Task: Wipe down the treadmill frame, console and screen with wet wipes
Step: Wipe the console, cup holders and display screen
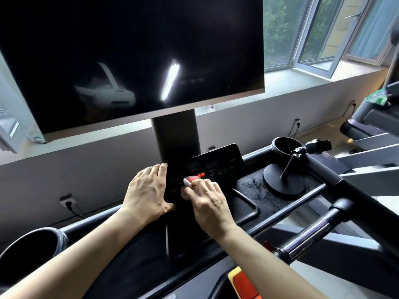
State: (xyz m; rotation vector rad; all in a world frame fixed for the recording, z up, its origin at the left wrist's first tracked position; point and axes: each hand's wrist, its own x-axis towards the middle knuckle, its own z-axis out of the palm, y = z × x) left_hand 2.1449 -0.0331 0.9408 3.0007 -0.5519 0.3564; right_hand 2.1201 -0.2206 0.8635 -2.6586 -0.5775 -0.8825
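The treadmill's large dark screen (pixel 129 57) fills the upper left on a black post (pixel 174 137). Below it sits the tilted black console panel (pixel 218 160) with red lit digits. My left hand (pixel 149 190) grips the panel's left edge, fingers over the top and thumb at its lower corner. My right hand (pixel 208 201) presses a small bunched white wet wipe (pixel 188 181) against the panel's lower left, fingers curled round it. The black frame bar (pixel 349 190) runs down the right side.
A black cup holder (pixel 285 147) and a small round-based stand (pixel 282 182) with a device sit right of the panel. Another cup holder (pixel 36 247) is at lower left. A chrome handle (pixel 311 236) juts at lower right. A second machine (pixel 371 117) stands by the open window.
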